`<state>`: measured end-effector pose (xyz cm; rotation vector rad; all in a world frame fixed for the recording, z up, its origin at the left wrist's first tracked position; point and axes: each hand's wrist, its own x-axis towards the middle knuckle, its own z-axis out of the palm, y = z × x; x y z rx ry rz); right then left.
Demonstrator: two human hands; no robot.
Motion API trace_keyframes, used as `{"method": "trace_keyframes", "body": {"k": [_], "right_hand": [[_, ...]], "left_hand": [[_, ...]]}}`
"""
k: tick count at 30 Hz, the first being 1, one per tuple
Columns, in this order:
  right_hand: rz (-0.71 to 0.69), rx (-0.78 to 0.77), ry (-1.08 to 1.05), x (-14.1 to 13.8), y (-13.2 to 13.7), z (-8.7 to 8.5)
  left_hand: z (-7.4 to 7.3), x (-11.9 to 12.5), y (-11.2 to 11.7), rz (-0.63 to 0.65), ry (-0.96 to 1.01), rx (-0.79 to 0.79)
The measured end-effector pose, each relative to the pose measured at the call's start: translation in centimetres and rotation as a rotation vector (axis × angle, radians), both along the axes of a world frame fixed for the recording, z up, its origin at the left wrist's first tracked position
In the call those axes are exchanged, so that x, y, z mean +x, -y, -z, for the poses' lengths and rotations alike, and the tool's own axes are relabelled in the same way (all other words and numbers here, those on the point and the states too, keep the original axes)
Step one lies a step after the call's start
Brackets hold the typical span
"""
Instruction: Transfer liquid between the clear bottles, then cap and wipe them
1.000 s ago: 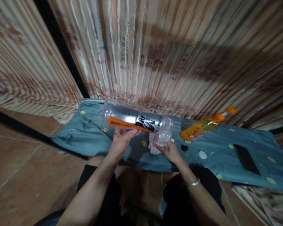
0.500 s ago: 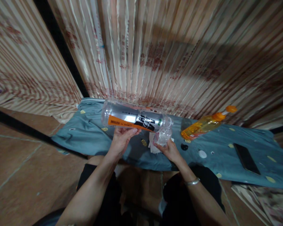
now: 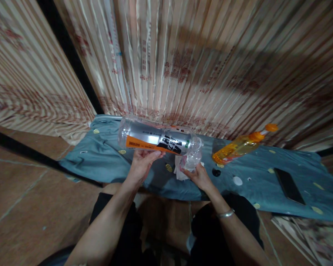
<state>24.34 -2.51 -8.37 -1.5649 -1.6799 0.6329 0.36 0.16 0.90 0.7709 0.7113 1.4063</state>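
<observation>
A large clear plastic bottle (image 3: 155, 137) with a silver, orange and black label is held on its side, its neck to the right. My left hand (image 3: 144, 162) grips it from below. My right hand (image 3: 197, 176) is closed around a smaller clear plastic bottle (image 3: 191, 159), whose upper end meets the large bottle's mouth. Whether the two are joined I cannot tell. White tissue (image 3: 180, 171) lies under the small bottle. To the right a black cap (image 3: 216, 172) rests on the blue-green cloth (image 3: 155, 184).
A bottle of orange-yellow liquid (image 3: 235, 149) with an orange pump top stands behind the cap. Further right are a white round spot (image 3: 237, 180) and a black phone (image 3: 289, 186). A striped curtain (image 3: 169, 66) hangs behind; a black pole (image 3: 72, 59) rises at the left.
Both hands keep their hold on the two bottles almost unmoved. The whole view has shifted very slightly.
</observation>
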Motion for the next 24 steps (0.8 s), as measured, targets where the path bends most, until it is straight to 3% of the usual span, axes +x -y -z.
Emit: {"method": "trace_keyframes", "body": {"k": [24], "right_hand": [[-0.014,-0.02,-0.013,-0.17,-0.01,-0.35]], "left_hand": [[0.28,-0.05,-0.03,0.001,-0.008,-0.012]]}}
